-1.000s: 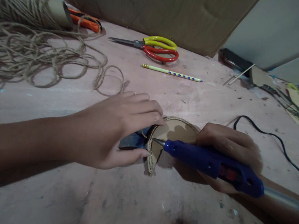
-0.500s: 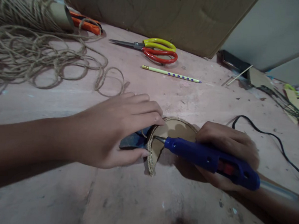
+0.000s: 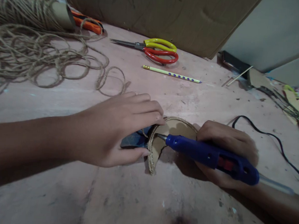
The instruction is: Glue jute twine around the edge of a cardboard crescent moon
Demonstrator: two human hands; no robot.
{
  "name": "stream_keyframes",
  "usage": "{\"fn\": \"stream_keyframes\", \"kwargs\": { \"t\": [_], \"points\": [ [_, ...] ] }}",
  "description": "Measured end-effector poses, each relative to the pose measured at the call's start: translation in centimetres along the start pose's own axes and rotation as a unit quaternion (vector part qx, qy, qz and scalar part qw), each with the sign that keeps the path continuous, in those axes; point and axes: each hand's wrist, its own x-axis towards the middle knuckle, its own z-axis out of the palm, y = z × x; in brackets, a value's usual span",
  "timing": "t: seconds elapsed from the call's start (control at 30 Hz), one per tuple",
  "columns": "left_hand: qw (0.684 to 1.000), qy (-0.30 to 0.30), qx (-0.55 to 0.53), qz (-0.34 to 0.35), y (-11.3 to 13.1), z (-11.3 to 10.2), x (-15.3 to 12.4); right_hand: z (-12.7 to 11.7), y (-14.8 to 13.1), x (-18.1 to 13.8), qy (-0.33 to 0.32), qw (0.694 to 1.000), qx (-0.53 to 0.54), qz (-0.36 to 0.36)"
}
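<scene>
My right hand [image 3: 226, 143] is wrapped around a blue hot glue gun [image 3: 187, 148], with a clear glue stick [image 3: 276, 184] poking out of its back end. The metal nozzle points left and meets the twine edge of a curved cardboard piece [image 3: 180, 126]. Jute twine [image 3: 150, 152] runs along that piece's rim. My left hand [image 3: 123, 130] holds the piece by its left side, the thumb low and the index finger higher up on the rim. Beneath this palm lies a dark blue flat thing [image 3: 135, 140], partly hidden.
Scissors with yellow and red handles [image 3: 160, 51] and a spotted pencil [image 3: 172, 74] lie beyond my hands. At the left are a twine roll [image 3: 26, 10], loose twine [image 3: 48, 58] and an orange cutter [image 3: 90, 24]. A cardboard box [image 3: 157, 18] stands behind; a black cord [image 3: 269, 133] curves at right.
The glue gun's nozzle has shifted slightly up along the twine edge. My left hand keeps its hold on the cardboard piece.
</scene>
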Motion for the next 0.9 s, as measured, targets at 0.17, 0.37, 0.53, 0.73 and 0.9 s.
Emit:
{"fn": "stream_keyframes", "kwargs": {
  "t": [0.17,0.37,0.53,0.73,0.9],
  "points": [
    [1.000,-0.001,0.003,-0.002,-0.06,0.05,-0.06,0.00,-0.23,0.26,0.006,1.000,-0.002,0.011],
    [1.000,-0.010,0.012,0.003,-0.08,0.01,-0.11,0.09,-0.33,0.28,0.009,1.000,-0.005,0.017],
    [1.000,-0.007,0.013,-0.006,0.00,0.03,-0.18,0.06,-0.48,0.16,0.011,0.999,-0.012,0.027],
    [1.000,-0.001,0.010,0.002,-0.05,0.10,-0.12,-0.09,-0.39,0.15,0.008,0.999,-0.011,0.034],
    [1.000,-0.005,0.015,-0.002,-0.09,0.18,-0.15,-0.01,-0.30,0.13,0.009,0.999,-0.012,0.042]
  ]
}}
